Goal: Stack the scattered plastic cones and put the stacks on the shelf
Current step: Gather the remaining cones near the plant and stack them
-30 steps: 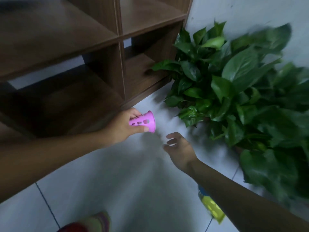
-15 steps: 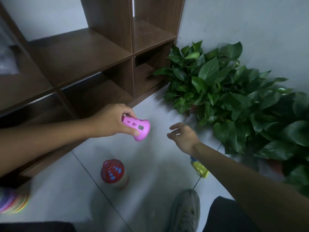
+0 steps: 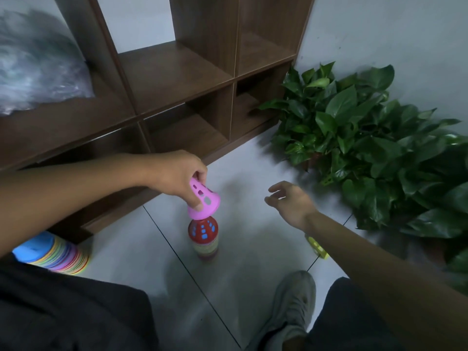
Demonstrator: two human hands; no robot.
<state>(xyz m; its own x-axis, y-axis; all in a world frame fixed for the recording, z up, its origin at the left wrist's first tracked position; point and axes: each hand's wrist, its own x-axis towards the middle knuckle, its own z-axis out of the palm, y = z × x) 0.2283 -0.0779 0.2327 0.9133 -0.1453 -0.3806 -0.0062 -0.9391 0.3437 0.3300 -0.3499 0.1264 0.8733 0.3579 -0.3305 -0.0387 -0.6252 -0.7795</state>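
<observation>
Head view: left hand pinches a pink perforated plastic cone, tilted just above the red-topped cone stack on the floor; right hand hovers loosely open, empty. Lowered off-centre, it could topple the stack.

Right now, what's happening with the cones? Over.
Left hand grips pink cone above red-topped stack. Right hand open, empty. Nothing blocking.

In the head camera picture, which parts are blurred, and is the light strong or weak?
Head view: the light is dim and soft, with faint shadows on the floor tiles. The plastic bag on the shelf is smeared, and the plant blurs toward the right edge. The pink cone in the left hand and the red-topped stack are fairly sharp. Shelf lines bend from the wide lens.
</observation>
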